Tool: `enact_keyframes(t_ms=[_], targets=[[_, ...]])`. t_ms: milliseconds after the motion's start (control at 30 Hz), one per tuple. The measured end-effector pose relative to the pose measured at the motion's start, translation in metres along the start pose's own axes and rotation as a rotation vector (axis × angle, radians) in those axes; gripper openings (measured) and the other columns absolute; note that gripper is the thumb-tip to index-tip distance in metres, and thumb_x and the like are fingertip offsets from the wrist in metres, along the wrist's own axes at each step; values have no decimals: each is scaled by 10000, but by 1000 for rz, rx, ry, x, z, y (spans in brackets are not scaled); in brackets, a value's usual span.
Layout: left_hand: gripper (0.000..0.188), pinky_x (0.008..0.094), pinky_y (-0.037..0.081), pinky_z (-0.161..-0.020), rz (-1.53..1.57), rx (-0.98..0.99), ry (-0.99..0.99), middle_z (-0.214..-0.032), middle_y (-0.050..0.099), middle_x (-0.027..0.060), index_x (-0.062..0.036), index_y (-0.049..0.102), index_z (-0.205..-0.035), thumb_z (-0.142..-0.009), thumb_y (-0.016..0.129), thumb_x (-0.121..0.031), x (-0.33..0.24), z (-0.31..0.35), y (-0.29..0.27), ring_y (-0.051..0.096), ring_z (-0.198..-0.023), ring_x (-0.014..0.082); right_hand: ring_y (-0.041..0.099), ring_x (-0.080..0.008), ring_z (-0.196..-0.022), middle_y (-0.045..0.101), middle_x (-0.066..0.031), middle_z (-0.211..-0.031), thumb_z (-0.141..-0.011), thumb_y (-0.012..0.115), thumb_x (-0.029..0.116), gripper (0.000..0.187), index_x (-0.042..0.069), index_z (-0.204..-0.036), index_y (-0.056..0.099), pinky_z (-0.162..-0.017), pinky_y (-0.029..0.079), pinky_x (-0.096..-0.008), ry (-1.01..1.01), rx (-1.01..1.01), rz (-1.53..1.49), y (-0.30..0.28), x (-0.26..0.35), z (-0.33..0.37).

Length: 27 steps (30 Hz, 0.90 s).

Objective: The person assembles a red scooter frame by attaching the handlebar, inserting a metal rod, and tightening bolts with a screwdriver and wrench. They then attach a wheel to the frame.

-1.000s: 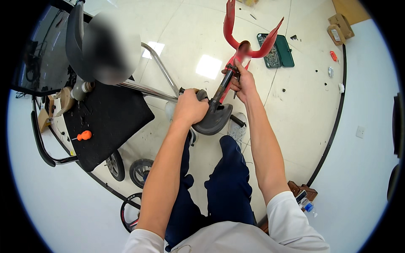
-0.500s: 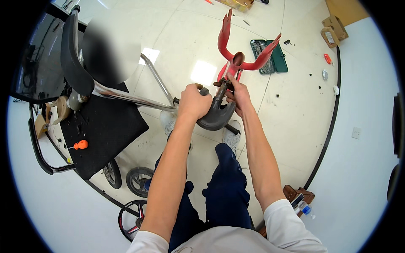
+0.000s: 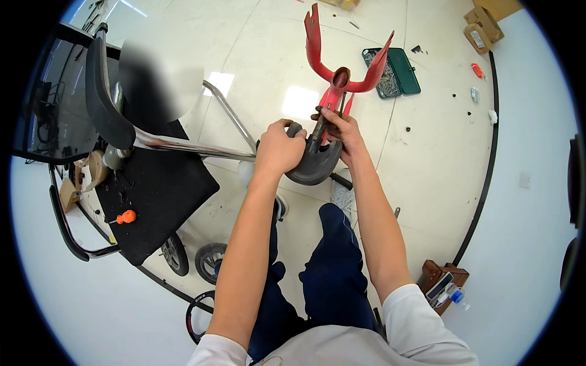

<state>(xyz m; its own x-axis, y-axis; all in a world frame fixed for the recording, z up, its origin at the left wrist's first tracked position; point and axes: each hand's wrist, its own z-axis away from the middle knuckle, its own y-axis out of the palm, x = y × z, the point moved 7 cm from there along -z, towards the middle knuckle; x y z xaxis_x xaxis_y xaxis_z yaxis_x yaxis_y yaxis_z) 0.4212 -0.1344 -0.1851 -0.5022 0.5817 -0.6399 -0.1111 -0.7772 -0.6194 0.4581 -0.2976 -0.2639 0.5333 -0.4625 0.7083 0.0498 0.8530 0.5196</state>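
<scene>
In front of me stands a red bike frame (image 3: 333, 93), its two curved prongs flaring upward from an open tube end. A black curved part (image 3: 312, 169), saddle-like in shape, sits below it with a dark metal post (image 3: 318, 129) running toward the red tubes. My left hand (image 3: 279, 148) is closed around the left end of the black part. With fingers bent round the post, my right hand (image 3: 345, 133) grips it close to the red frame. The right fingertips are partly hidden behind the post.
To the left, an office chair (image 3: 165, 189) carries an orange screwdriver (image 3: 126, 216) on its black seat. Small wheels (image 3: 210, 262) lie near my left leg. Beyond the frame is an open green case of screws (image 3: 403, 73). A wooden block stand (image 3: 455, 274) holds a phone and bottle.
The red frame has tilted slightly left and up in view. My right hand has shifted a little left along the post, while my left hand keeps its hold. The view has also moved slightly.
</scene>
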Motion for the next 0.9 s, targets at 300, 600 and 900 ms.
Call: enact_keyframes(t_ms=[300,600,900], targets=[[346,403,517,-857,-199,-123,415,-1043,682,242,50,661,-1113,-840,657,-162,-52,6,-9,665,-967,376,408,-14,-505,657,-14,-813,-857,716,101,335,-29,-1151,621,-419,257,-171,-159,-135,78,-24,4,9],[241,392,532,-763,-240,151,623,-923,696,217,43,679,-1039,-806,634,-1,-64,-49,16,679,-830,361,538,-39,-693,647,12,-826,-853,743,94,327,-24,-1140,641,-568,392,-194,-192,-115,123,-16,-13,4],[155,387,539,-782,-217,218,713,-882,696,179,32,610,-993,-841,624,5,-68,-57,16,682,-846,316,595,-57,-778,683,-54,-999,-885,696,69,352,-63,-1195,594,-626,455,-191,-255,-127,135,-13,-7,-2]])
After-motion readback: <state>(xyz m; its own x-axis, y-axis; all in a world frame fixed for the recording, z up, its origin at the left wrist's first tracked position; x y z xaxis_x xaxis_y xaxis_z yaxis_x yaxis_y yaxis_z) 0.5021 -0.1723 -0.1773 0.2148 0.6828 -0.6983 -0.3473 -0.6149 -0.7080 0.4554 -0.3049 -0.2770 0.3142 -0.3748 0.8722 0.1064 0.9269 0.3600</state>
